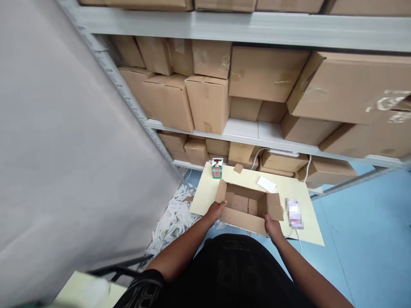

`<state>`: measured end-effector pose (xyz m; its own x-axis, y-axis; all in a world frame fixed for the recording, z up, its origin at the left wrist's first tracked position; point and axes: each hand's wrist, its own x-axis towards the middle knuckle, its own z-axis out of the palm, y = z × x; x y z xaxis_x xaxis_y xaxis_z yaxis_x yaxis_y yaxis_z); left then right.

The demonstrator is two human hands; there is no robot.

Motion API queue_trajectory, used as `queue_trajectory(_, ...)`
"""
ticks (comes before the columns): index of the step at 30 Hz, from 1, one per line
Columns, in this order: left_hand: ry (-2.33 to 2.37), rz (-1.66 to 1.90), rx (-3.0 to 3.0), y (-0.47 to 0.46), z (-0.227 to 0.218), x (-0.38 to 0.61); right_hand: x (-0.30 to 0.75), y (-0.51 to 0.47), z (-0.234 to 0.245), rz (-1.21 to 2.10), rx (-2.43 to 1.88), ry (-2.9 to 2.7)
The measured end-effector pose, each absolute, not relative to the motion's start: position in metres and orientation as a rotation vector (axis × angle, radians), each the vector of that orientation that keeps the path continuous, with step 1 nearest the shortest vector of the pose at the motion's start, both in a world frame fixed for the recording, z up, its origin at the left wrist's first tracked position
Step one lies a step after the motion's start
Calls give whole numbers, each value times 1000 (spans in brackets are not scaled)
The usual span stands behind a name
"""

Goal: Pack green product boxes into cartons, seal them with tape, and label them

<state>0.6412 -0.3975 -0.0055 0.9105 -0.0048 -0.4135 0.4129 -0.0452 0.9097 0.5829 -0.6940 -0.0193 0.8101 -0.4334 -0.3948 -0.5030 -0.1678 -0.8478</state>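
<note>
Near loaded shelves, over the worktop, an open box is held by left hand and right hand, fingers closed on its near corners, presumably for balance.

The single view looks from the person's head, forward and steeply down past the black shirt, which looms nearest at the bottom edge. The left hand and right hand lie farther out, below centre, and the view looks down into the open box over the table. Beyond, the rack spans the top, its beams sloping down rightward.
</note>
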Motion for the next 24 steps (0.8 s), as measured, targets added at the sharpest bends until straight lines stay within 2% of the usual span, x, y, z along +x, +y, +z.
queue_trajectory(5,277,-189,1607,-405,11,595,595,-726,-4,165,-2006,535)
queue_trajectory(12,557,156,1552,-441,25,501,641,-728,21,413,-2185,64)
queue_trajectory(17,651,357,1541,-445,27,422,651,-686,28,757,-2317,-50)
queue_trajectory(24,775,696,1423,-429,41,296,585,-593,53,825,-2322,-413)
